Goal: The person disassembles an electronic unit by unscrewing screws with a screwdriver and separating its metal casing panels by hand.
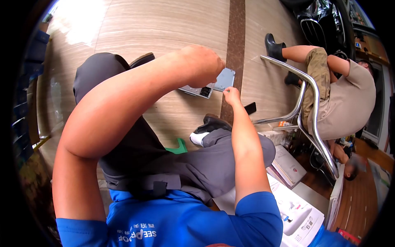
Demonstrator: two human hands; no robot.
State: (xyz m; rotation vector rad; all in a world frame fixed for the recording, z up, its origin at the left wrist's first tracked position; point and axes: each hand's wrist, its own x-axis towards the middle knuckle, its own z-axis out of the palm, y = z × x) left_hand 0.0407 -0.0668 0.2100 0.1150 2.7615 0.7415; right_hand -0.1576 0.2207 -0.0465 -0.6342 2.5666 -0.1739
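Lying on the pale, streaked floor, between my bent legs, is a metal box, light grey and silvery along its near side. A dark opening shows at its right end, with small parts inside too fine to make out. Next to that end, a flat panel, pale blue-grey and smooth, reaches over the edge of the dark brown strip in the floor. My forearm covers much of the box, so I cannot tell its full shape, nor whether the panel is joined to it.

My left hand is curled above the box and the panel, knuckles up; its fingertips are turned out of sight, so I cannot tell what they hold. My right hand is at the panel's near corner, thumb and forefinger pressed together; whatever may be between them is too small to tell.

A black phone lies on the floor near my right wrist. Closer to me are my dark shoe and something green, partly hidden by my grey trousers. On the right stands a curved chrome frame, with a seated person in a beige top beyond it. Printed booklets lie beside my right arm.
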